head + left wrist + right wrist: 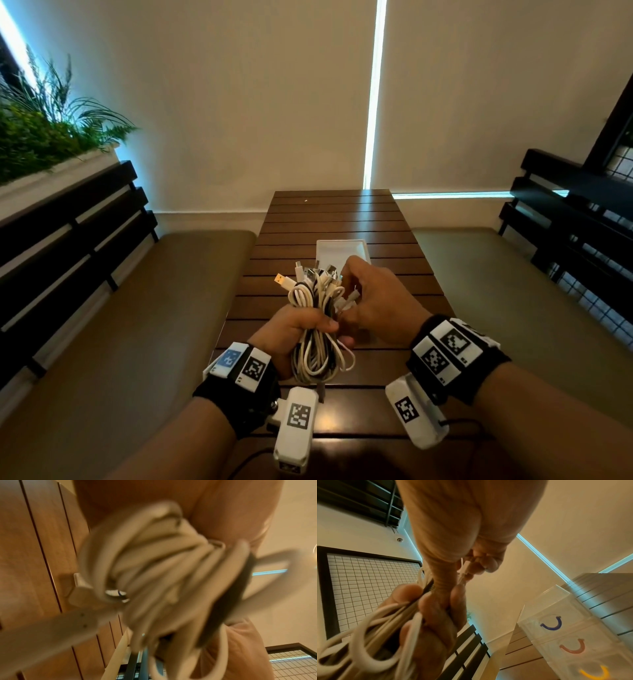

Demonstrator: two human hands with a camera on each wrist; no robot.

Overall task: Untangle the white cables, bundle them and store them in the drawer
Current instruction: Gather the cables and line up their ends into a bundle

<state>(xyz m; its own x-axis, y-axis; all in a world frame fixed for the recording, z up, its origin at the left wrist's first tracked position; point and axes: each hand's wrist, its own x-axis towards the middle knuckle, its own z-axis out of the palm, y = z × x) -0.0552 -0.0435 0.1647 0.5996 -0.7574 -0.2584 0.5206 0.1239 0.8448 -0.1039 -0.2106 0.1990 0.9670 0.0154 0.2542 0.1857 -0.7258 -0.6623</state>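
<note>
A folded bundle of white cables [317, 322] stands upright in my left hand [308, 330], whose fingers and thumb are wrapped round its middle. Loops hang below the fist and several plugs [308, 274] stick out above. My right hand [356, 301] is at the bundle's upper right and pinches a white connector [463, 570] between thumb and fingers. In the left wrist view the cable bundle [154, 574] is close and blurred. Behind the hands stands the clear plastic drawer unit [342, 248], whose drawers [565, 635] have blue, red and yellow handles.
The hands hover over a narrow dark slatted wooden table [329, 219]. Padded benches [154, 308] with black slatted backrests run along both sides. A planter with greenery [44, 130] sits at the far left, and a wire-mesh panel [368, 585] on the right.
</note>
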